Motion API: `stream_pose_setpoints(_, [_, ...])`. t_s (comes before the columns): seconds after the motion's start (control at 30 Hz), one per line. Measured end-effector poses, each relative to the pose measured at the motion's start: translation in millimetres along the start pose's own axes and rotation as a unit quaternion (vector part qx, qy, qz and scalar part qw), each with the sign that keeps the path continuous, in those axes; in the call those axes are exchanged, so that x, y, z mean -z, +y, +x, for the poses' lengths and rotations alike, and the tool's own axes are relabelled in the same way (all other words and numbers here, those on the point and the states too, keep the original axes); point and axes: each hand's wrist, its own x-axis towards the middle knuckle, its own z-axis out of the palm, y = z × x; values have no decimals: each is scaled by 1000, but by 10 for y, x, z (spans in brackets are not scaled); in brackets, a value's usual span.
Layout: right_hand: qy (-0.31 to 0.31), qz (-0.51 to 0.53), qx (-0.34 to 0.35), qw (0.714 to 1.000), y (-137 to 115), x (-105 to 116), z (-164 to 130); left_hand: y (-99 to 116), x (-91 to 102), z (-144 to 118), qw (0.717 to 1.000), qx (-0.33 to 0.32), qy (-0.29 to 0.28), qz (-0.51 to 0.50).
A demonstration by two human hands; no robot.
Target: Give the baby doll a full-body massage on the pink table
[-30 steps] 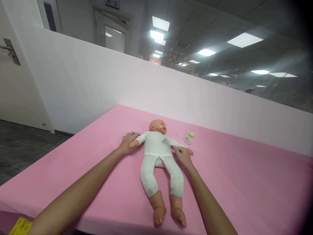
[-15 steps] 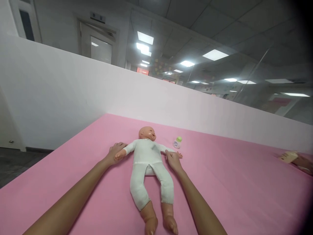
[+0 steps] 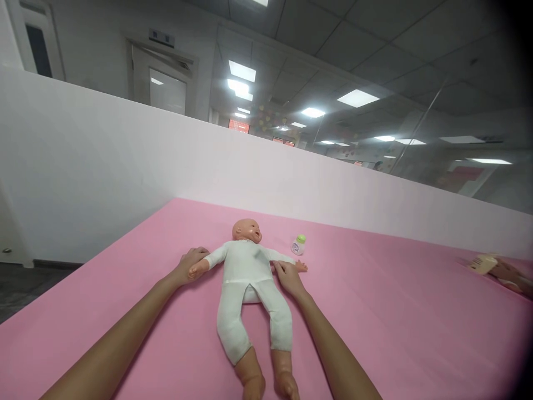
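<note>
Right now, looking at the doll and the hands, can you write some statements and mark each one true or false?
1. The doll lies on its back on the pink mat. True.
2. The left hand holds the bottle. False: it is at the doll's wrist, on the side away from the bottle.
3. The right hand is on the doll's other arm. True.
4. The bottle has a red cap. False: the cap is green.
5. The doll wears white. True.
</note>
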Motion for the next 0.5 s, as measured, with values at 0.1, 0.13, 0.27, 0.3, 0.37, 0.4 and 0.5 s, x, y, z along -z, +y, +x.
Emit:
stream_pose_setpoints(0.1, [-8,-8,9,1000,-27,-5,-10,12,6,-2,1000,-4,-3,8])
stream_pose_setpoints(0.13, [-11,-10,12,1000,-30,-11,-13,21,10,-3,1000,-2,-4,9])
stream_pose_setpoints(0.27, [-19,-23,10,1000,-16,-46,-29,55,25,-9,1000,10,-4,9])
stream_pose_setpoints(0.3, [-20,-27,7,999,-10,-53,-33,60,28,-11,1000,11,-5,9])
stream_pose_setpoints(0.37, [-24,-35,4,999,-3,-60,-37,62,31,-16,1000,10,-6,10])
stream_pose_setpoints(0.4, [-27,-39,3,999,-2,-60,-38,60,31,-17,1000,8,-7,11])
stream_pose_setpoints(0.5, [-35,-46,4,998,-9,-50,-35,46,30,-20,1000,1,-9,14])
